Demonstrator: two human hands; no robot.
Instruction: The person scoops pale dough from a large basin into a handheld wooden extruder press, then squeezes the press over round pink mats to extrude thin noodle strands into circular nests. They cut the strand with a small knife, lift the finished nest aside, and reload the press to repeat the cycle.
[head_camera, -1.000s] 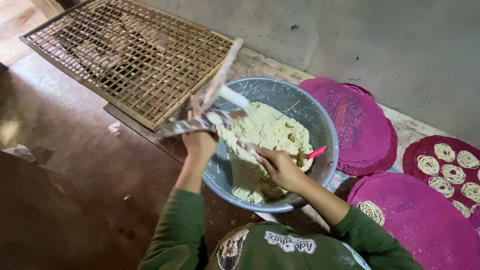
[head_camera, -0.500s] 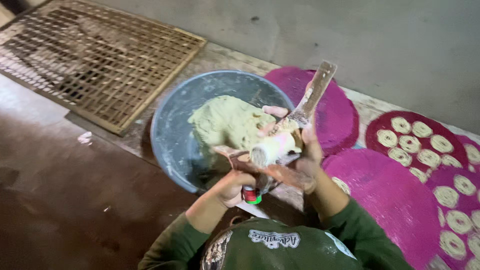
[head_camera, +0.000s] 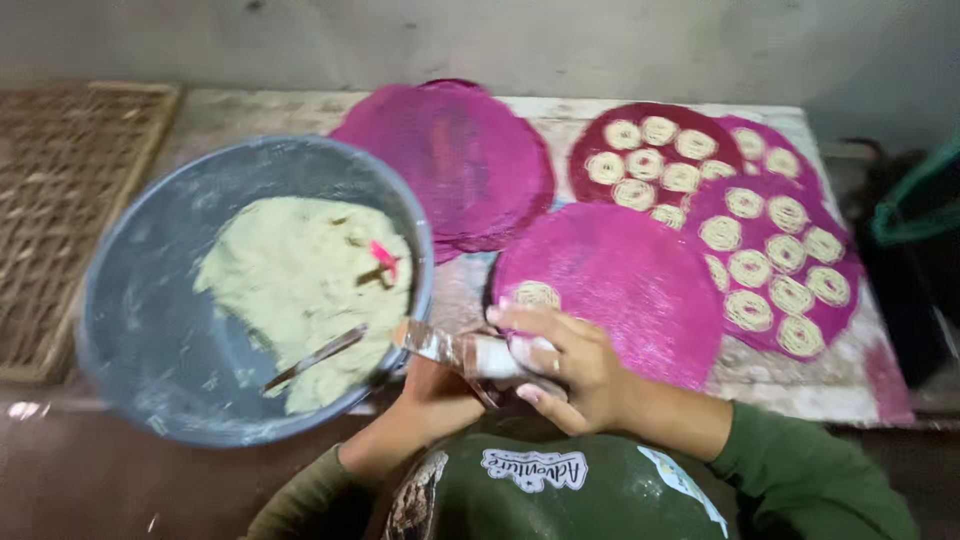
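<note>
Two hands grip flour-dusted metal dough press (head_camera: 470, 352): right hand (head_camera: 575, 365) wraps barrel, left hand (head_camera: 435, 395) clamps beneath. Likely stiff, slippery; hold mid-barrel. Grey dough bowl (head_camera: 150, 340) at nine o'clock.

A small home food workshop: a dough bowl (head_camera: 150, 330) at 9 o'clock, pink mats (head_camera: 640, 275) with spiral snacks (head_camera: 745, 255) at 2 o'clock, and a woven tray (head_camera: 60, 200) on a low stone desk (head_camera: 800, 390).
</note>
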